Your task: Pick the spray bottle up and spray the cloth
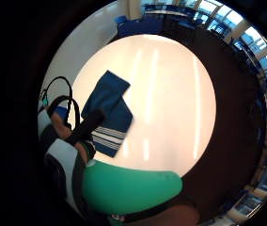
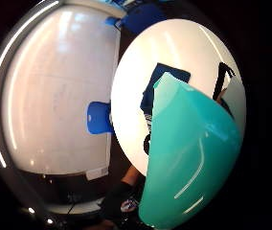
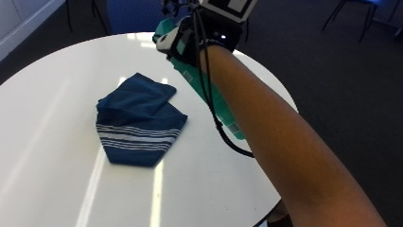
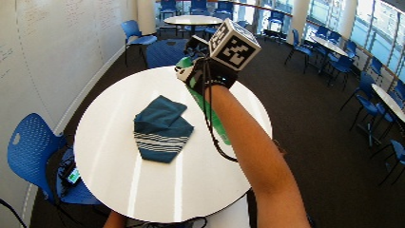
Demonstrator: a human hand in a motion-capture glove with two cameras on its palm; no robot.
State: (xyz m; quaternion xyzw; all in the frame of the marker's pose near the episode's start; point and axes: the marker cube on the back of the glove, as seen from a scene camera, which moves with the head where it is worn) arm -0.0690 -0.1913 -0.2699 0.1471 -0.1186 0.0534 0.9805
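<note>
One green spray bottle [image 3: 211, 97] gripped by gloved right hand [image 3: 195, 38], fingers curled round it, held up above round white table [image 3: 50, 142] w/ blue striped cloth [image 3: 137, 120] lying beside. Small label near bottle base, text not readable.

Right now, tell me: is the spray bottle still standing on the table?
No: the outside view shows the gloved right hand holding the green spray bottle lifted above the white table, beside the blue cloth.
</note>
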